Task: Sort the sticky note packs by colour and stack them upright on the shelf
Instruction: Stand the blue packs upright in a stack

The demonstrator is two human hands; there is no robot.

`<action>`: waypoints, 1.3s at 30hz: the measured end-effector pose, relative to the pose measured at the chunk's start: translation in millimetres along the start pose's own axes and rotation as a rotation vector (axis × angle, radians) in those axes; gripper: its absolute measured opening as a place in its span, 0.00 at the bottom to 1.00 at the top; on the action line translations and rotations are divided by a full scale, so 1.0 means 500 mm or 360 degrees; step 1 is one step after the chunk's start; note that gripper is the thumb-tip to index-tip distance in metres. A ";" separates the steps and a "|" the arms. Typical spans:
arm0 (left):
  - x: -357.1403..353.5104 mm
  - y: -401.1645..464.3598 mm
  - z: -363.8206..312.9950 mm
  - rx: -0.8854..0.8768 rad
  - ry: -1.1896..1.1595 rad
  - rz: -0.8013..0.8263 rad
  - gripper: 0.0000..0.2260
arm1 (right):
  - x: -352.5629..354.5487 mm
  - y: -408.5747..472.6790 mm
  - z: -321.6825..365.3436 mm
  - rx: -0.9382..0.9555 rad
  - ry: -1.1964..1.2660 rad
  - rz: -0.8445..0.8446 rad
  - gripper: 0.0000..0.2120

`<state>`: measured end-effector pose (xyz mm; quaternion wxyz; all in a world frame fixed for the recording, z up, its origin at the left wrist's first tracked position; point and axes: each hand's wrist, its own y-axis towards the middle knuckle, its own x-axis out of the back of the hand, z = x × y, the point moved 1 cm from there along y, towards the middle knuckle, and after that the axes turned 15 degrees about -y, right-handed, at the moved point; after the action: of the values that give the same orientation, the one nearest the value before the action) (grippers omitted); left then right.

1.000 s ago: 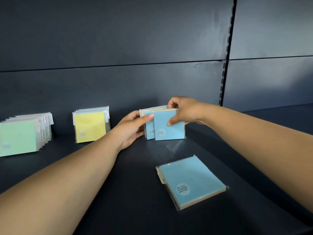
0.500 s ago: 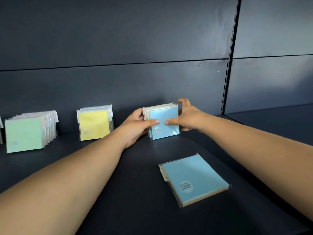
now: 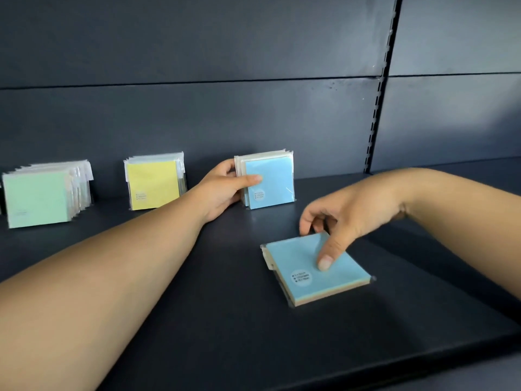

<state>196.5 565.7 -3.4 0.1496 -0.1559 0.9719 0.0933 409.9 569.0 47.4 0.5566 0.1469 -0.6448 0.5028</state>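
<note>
Lying flat near the shelf (image 3: 197, 320) front, the loose blue pack (image 3: 315, 268) was touched by the right hand (image 3: 346, 221), thumb on top, fingers curled at its far edge; judged light, stiff, film-slick, it was best pinched by opposite edges; the upright blue stack (image 3: 267, 179) was steadied in the left hand (image 3: 225, 187) grip.

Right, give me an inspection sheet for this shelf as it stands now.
Surface: dark shelf, flat, unmarked.
Job's things: green stack, yellow stack and blue stack upright at the back; one flat blue pack lies in front.
Clutter: nothing seen.
Hands: left hand holds the blue stack's side, thumb across its face; right hand has its thumb on the flat blue pack, fingers curled at its far edge.
Cables: nothing seen.
Surroundings: dark back panel, slotted upright.
</note>
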 end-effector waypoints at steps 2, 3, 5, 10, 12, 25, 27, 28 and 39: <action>-0.002 -0.003 -0.002 0.0007 -0.0005 -0.0005 0.12 | 0.001 0.008 -0.001 -0.0037 -0.0004 0.0029 0.15; -0.003 -0.005 -0.002 0.0009 -0.0008 -0.0008 0.12 | 0.000 0.012 -0.003 -0.0060 -0.0018 0.0044 0.12; -0.004 -0.007 -0.004 0.0019 -0.0005 -0.0008 0.12 | 0.000 0.020 -0.005 -0.0083 -0.0008 0.0056 0.12; -0.008 -0.016 -0.005 0.0047 0.0041 0.0024 0.12 | 0.016 0.009 -0.011 0.0024 0.0333 0.0001 0.13; -0.009 -0.021 -0.007 0.0056 0.0039 0.0037 0.12 | 0.034 0.005 -0.019 0.0027 0.0552 -0.0096 0.12; 0.008 -0.033 -0.018 0.0263 -0.0066 0.0218 0.15 | 0.070 0.098 -0.033 -0.0184 0.0991 -0.0910 0.13; 0.008 -0.033 -0.019 0.0271 -0.0056 0.0233 0.17 | 0.070 0.105 -0.026 -0.0174 0.0848 -0.1068 0.13; 0.005 -0.034 -0.019 0.0271 -0.0050 0.0236 0.17 | 0.071 0.108 -0.021 -0.0182 0.0727 -0.1145 0.13; -0.016 -0.035 -0.021 0.0078 -0.0023 0.0224 0.23 | 0.029 0.132 -0.021 -0.0203 0.0669 -0.1496 0.39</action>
<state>206.7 548.9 6.7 0.1536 -0.0828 0.9813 0.0810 361.6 612.4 26.6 0.8478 0.2822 -0.4127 0.1769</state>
